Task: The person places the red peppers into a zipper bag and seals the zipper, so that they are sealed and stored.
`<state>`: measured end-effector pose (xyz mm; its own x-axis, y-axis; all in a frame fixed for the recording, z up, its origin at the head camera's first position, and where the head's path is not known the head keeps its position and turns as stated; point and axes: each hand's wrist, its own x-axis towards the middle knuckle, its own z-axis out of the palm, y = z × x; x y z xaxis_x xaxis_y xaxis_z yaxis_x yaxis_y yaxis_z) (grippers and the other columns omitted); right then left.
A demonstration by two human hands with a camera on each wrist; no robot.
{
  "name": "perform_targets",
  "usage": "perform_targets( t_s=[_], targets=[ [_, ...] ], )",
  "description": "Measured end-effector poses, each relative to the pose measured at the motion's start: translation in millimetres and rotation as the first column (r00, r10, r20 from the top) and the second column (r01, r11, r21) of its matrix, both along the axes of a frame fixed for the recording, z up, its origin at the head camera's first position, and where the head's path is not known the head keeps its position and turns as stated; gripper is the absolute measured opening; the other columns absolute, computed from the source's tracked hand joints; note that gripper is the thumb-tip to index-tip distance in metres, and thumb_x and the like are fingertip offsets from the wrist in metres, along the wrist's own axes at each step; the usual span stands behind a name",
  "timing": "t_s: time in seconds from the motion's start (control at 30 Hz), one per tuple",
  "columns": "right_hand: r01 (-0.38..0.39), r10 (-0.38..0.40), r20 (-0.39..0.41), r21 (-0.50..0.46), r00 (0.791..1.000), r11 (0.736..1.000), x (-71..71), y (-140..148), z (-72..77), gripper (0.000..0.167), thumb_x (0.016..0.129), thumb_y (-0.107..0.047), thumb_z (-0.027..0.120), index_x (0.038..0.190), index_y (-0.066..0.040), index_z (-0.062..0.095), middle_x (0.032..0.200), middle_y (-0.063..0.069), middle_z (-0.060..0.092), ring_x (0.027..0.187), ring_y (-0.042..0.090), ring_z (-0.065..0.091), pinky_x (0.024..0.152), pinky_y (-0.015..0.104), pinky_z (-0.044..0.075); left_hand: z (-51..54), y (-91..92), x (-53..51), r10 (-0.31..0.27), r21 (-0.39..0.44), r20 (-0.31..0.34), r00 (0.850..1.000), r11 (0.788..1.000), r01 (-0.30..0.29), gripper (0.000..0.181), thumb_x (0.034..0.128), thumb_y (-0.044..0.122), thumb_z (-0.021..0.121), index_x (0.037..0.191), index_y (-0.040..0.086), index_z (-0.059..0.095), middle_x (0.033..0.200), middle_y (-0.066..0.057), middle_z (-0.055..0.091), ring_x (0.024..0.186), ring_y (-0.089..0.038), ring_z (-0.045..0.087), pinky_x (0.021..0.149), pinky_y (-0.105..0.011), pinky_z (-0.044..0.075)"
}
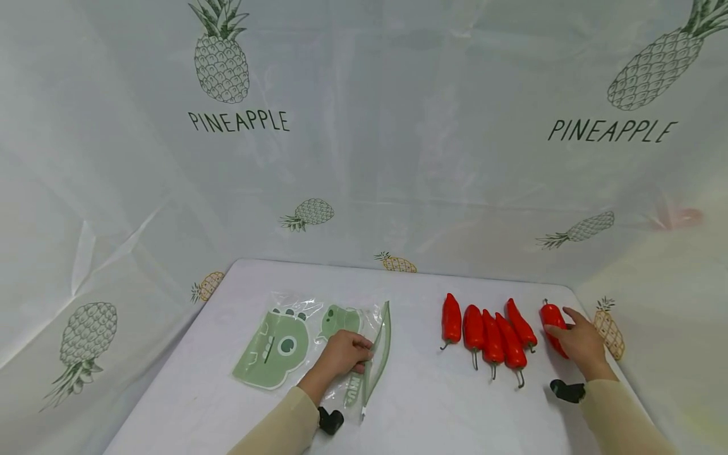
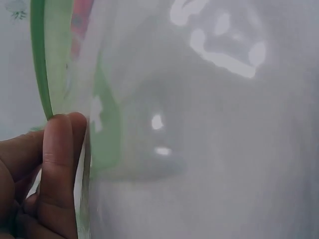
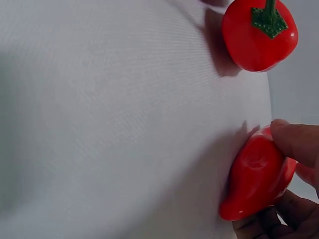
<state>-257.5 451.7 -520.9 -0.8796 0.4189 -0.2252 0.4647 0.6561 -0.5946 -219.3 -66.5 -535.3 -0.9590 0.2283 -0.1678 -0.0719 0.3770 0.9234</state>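
Note:
A clear zip bag (image 1: 284, 363) printed with green dinosaur shapes lies flat on the left part of the table. My left hand (image 1: 344, 354) pinches the bag near its green zip edge (image 1: 380, 354); the left wrist view shows thumb and finger (image 2: 57, 164) together at that edge. At the right side my right hand (image 1: 582, 344) grips a red pepper (image 1: 551, 315). In the right wrist view this pepper (image 3: 256, 172) is between thumb and fingers, low over the white surface. Whether it touches the table I cannot tell.
Several more red peppers (image 1: 473, 328) lie in a row between the bag and my right hand, most stems toward me. The white table (image 1: 421, 404) ends against hanging sheets (image 1: 398, 158) with pineapple prints. Black wrist devices (image 1: 330, 420) sit at both sleeves.

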Motion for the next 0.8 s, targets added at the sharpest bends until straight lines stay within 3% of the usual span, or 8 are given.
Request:
perform_targets(
  t_s=[0.27, 0.5, 0.8],
  targets=[
    [-0.029, 0.028, 0.026, 0.040, 0.999, 0.999, -0.4, 2.0, 5.5, 0.084, 0.100, -0.022, 0.066, 0.163, 0.006, 0.018, 0.151, 0.047, 0.031, 0.135, 0.063, 0.034, 0.107, 0.074, 0.046, 1.8, -1.0, 1.3, 0.036, 0.064, 0.031, 0.999, 0.997, -0.038, 0.020, 0.0916, 0.000, 0.076, 0.111, -0.004, 0.078, 0.083, -0.005, 0.074, 0.063, -0.010, 0.066, 0.060, -0.030, 0.065],
    [-0.030, 0.029, 0.031, 0.018, 0.999, 0.999, 1.6, 2.6, 13.5, 0.086, 0.101, -0.018, 0.063, 0.164, 0.006, 0.011, 0.152, 0.048, 0.028, 0.136, 0.063, 0.033, 0.107, 0.074, 0.046, 4.7, -1.5, 3.2, 0.064, 0.090, 0.035, 0.997, 0.994, -0.067, 0.020, 0.0919, 0.003, 0.077, 0.111, -0.004, 0.078, 0.079, -0.005, 0.072, 0.062, -0.009, 0.065, 0.059, -0.028, 0.064],
    [-0.068, 0.067, -0.042, -0.024, 0.997, 0.997, 10.1, 0.1, 24.3, 0.083, 0.102, -0.018, 0.056, 0.162, 0.010, 0.007, 0.150, 0.049, 0.029, 0.131, 0.063, 0.036, 0.100, 0.071, 0.053, 4.9, -2.0, 4.5, 0.074, 0.095, 0.022, 0.997, 0.993, -0.076, 0.021, 0.0912, 0.002, 0.078, 0.111, -0.005, 0.077, 0.079, -0.006, 0.072, 0.062, -0.009, 0.064, 0.058, -0.028, 0.064]
  ],
)
